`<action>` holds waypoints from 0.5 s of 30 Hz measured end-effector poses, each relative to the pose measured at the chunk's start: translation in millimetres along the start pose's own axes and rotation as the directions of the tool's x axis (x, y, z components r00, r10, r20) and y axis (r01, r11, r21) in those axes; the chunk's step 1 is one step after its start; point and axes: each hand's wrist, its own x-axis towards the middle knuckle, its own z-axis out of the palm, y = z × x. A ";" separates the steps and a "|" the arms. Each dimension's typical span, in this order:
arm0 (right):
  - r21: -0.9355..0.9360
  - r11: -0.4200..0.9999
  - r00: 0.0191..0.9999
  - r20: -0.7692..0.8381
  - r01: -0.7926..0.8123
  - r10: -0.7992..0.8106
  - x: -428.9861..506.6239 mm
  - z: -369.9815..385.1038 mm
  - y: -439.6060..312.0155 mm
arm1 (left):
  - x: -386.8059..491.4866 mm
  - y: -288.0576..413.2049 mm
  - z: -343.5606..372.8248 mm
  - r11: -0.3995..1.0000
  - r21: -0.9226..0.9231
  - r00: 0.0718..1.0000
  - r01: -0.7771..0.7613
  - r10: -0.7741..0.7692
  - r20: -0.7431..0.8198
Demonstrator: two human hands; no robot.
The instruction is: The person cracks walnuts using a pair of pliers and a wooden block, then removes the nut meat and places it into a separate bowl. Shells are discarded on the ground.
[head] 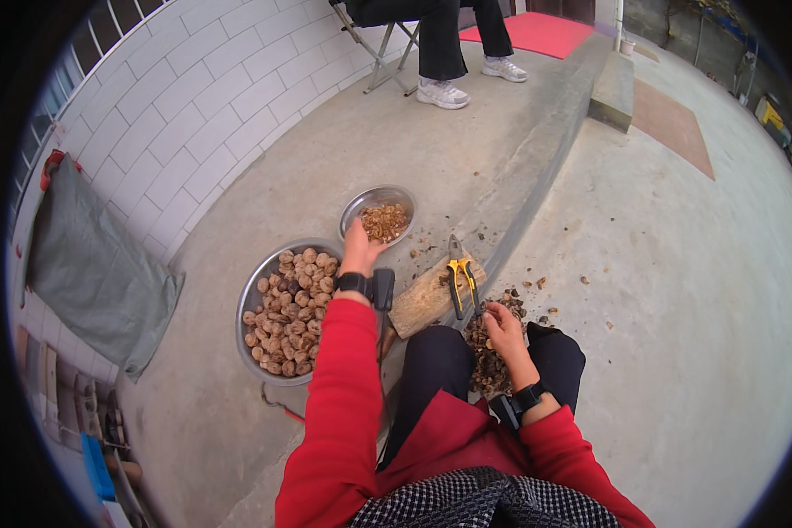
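My left hand (364, 247) reaches over the near rim of a small metal bowl (409, 226) that holds shelled walnut pieces (384, 222); whether its fingers hold a piece cannot be made out. Beside it is a large metal basin (245, 317) full of whole walnuts (296, 307). Pliers with yellow and black handles (459, 267) lie on a short wooden log (422, 300), jaws pointing away from me. My right hand (503, 325) is by the end of one plier handle, above a heap of broken walnut shells (492, 369); its fingertips are close together, and what they hold is unclear.
A concrete step edge (534, 198) runs past the log, with shell bits scattered about. A person (442, 46) sits on a folding stool (383, 63) by the tiled wall. A grey cloth sheet (99, 264) hangs at the left. Farther off lies a red mat (534, 33).
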 end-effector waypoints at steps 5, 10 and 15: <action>-0.176 0.984 0.998 0.054 -0.013 0.022 1.6 9.1 4.1 | -36.1 -21.1 -10.5 0.982 -0.146 0.965 0.123 -0.152 -0.213; -0.215 0.977 0.995 0.096 0.006 0.015 -0.3 10.4 1.4 | -44.7 -42.0 4.2 0.935 0.302 0.982 0.187 -0.167 -0.090; -0.133 0.991 0.998 0.068 0.016 -0.007 -4.3 7.3 -6.9 | -13.9 -66.2 20.5 0.542 0.839 0.997 0.041 -0.076 0.000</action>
